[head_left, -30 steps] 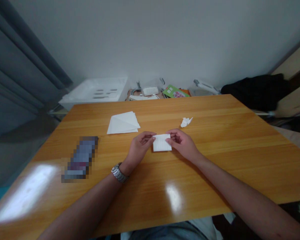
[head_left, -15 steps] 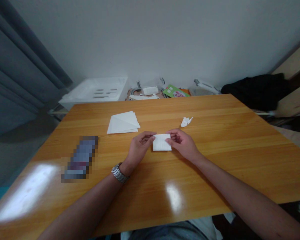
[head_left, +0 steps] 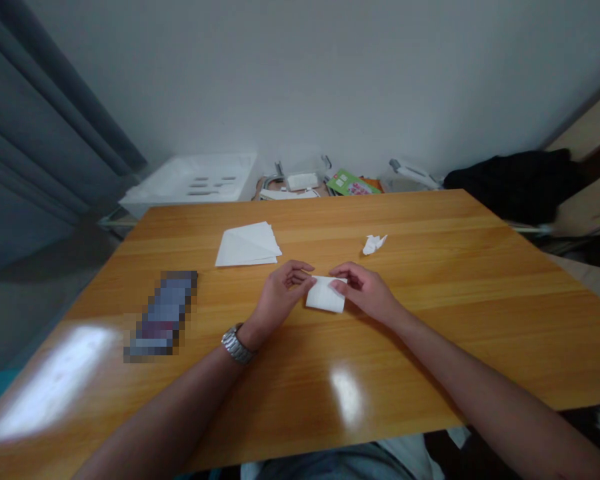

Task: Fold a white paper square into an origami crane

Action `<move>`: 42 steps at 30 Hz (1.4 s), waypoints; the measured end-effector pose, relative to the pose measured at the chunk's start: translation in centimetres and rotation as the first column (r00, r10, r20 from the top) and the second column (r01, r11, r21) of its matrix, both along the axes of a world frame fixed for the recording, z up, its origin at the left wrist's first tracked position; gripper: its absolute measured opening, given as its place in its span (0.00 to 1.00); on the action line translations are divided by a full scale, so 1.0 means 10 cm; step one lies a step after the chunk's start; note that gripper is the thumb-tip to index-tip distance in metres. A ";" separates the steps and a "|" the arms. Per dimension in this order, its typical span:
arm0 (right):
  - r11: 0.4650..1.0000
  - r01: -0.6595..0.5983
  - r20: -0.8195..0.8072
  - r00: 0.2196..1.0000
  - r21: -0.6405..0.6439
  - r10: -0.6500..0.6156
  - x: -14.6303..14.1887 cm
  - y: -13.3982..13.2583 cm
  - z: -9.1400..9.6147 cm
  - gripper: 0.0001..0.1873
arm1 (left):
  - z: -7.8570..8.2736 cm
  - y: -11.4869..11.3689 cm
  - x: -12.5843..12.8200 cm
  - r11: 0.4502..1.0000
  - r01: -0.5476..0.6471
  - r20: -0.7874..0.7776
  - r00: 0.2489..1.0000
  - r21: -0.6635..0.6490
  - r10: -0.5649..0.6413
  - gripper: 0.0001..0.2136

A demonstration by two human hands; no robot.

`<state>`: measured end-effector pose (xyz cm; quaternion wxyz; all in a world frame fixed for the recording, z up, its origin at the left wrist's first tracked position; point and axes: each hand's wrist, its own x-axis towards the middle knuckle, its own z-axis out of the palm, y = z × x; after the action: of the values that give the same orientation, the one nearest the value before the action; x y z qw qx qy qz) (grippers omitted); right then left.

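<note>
A small folded piece of white paper (head_left: 325, 299) is held between both hands just above the wooden table, its lower edge tilted slightly. My left hand (head_left: 281, 293), with a metal watch on the wrist, has its thumb at the paper's upper left corner while its index finger stretches above the edge. On the other side, my right hand (head_left: 373, 290) pinches the upper right part, thumb on the front and fingers behind. Some of the fingertips are hidden by the paper. Beyond the hands, a crumpled paper piece (head_left: 375, 245) lies to the right.
White paper sheets (head_left: 249, 245) lie at the back left of the wooden table (head_left: 430, 267). A blurred-out phone-like object (head_left: 165, 313) rests to the left. Behind the table are a white tray (head_left: 190, 177), a green booklet (head_left: 353, 183) and dark cloth (head_left: 515, 183).
The folded paper has tilted and shifted slightly down and towards me. My left index finger has lifted off its top edge, and the right thumb lies further in over it.
</note>
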<state>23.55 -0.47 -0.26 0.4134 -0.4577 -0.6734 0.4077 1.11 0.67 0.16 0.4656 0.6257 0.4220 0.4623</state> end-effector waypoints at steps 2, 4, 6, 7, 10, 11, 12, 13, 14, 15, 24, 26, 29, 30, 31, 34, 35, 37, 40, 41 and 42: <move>0.999 -0.033 0.049 0.998 -0.002 0.033 0.00 -0.01 0.03 0.14 | 0.01 -0.02 0.01 0.999 0.041 -0.011 0.999 -0.004 -0.041 0.14; 0.999 -0.045 0.082 0.996 0.008 0.044 -0.01 -0.02 0.04 0.12 | 0.01 -0.03 0.01 0.998 0.063 -0.021 0.998 -0.007 -0.063 0.13; 0.999 -0.045 0.092 0.995 0.016 0.043 -0.02 -0.03 0.05 0.12 | 0.00 -0.03 0.02 0.998 0.058 -0.025 0.998 -0.009 -0.058 0.13; 0.999 -0.044 0.093 0.995 0.018 0.042 -0.03 -0.04 0.05 0.11 | -0.01 -0.03 0.02 0.999 0.051 -0.022 0.998 -0.013 -0.051 0.13; 0.999 -0.018 0.089 0.996 0.027 0.015 -0.04 -0.04 0.03 0.11 | -0.03 -0.02 0.04 0.999 0.032 0.014 0.999 -0.043 -0.031 0.14; 1.000 -0.004 0.085 0.996 0.028 0.001 -0.05 -0.04 0.03 0.11 | -0.03 -0.02 0.04 0.998 0.029 0.025 0.999 -0.058 -0.028 0.14; 1.000 0.014 0.074 0.997 0.027 -0.016 -0.05 -0.04 0.03 0.11 | -0.03 -0.03 0.05 0.997 0.027 0.030 0.999 -0.073 -0.024 0.14; 0.999 0.032 0.057 0.998 0.024 -0.033 -0.05 -0.03 0.02 0.12 | -0.02 -0.03 0.05 0.996 0.023 0.027 0.999 -0.084 -0.021 0.14; 0.999 0.049 0.035 0.998 0.020 -0.049 -0.05 -0.03 0.02 0.12 | -0.01 -0.04 0.06 0.996 0.021 0.017 1.000 -0.090 -0.020 0.14; 0.998 0.065 0.009 0.998 0.017 -0.065 -0.05 -0.03 0.02 0.13 | -0.01 -0.05 0.06 0.996 0.020 0.003 1.000 -0.089 -0.020 0.14; 0.996 0.084 -0.049 0.995 -0.011 -0.084 -0.06 -0.04 0.02 0.13 | 0.00 -0.07 0.05 0.999 0.012 -0.063 0.998 -0.037 -0.014 0.11; 0.997 0.081 -0.048 0.995 -0.015 -0.082 -0.07 -0.04 0.02 0.13 | 0.00 -0.06 0.05 0.999 0.015 -0.057 0.998 -0.037 -0.017 0.11; 0.997 0.070 -0.032 0.997 -0.007 -0.071 -0.07 -0.04 0.02 0.13 | 0.00 -0.06 0.04 0.999 0.028 -0.068 0.997 -0.035 -0.031 0.11; 0.998 0.062 -0.023 0.998 -0.002 -0.062 -0.06 -0.04 0.02 0.13 | 0.00 -0.06 0.04 0.999 0.032 -0.078 0.996 -0.033 -0.034 0.12; 0.999 0.051 -0.014 0.999 0.004 -0.051 -0.06 -0.04 0.01 0.13 | 0.01 -0.06 0.04 0.999 0.036 -0.089 0.995 -0.031 -0.039 0.12; 1.000 0.010 0.018 1.000 0.016 -0.010 -0.05 -0.04 0.00 0.13 | 0.03 -0.06 0.03 0.998 0.067 -0.122 0.990 -0.020 -0.069 0.11; 1.000 -0.004 0.021 1.000 0.013 0.004 -0.05 -0.05 0.00 0.13 | 0.03 -0.06 0.02 0.996 0.084 -0.138 0.987 -0.013 -0.085 0.11; 1.000 -0.026 0.008 1.000 -0.003 0.026 -0.06 -0.06 0.02 0.12 | 0.05 -0.07 0.02 0.993 0.121 -0.185 0.976 0.006 -0.118 0.09; 0.999 -0.040 0.022 0.999 0.006 0.040 -0.08 -0.08 0.07 0.11 | 0.06 -0.09 0.01 0.986 0.162 -0.248 0.957 0.027 -0.150 0.08; 0.999 -0.038 0.041 0.998 0.018 0.038 -0.09 -0.08 0.08 0.11 | 0.06 -0.10 0.01 0.986 0.166 -0.258 0.954 0.031 -0.153 0.08; 0.999 -0.035 0.058 0.998 0.031 0.033 -0.09 -0.09 0.10 0.12 | 0.06 -0.11 0.02 0.986 0.166 -0.262 0.953 0.034 -0.152 0.08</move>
<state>22.64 -1.36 0.70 0.3940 -0.4511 -0.6990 0.3906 1.29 -0.39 0.72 0.4248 0.7251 0.4144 0.3492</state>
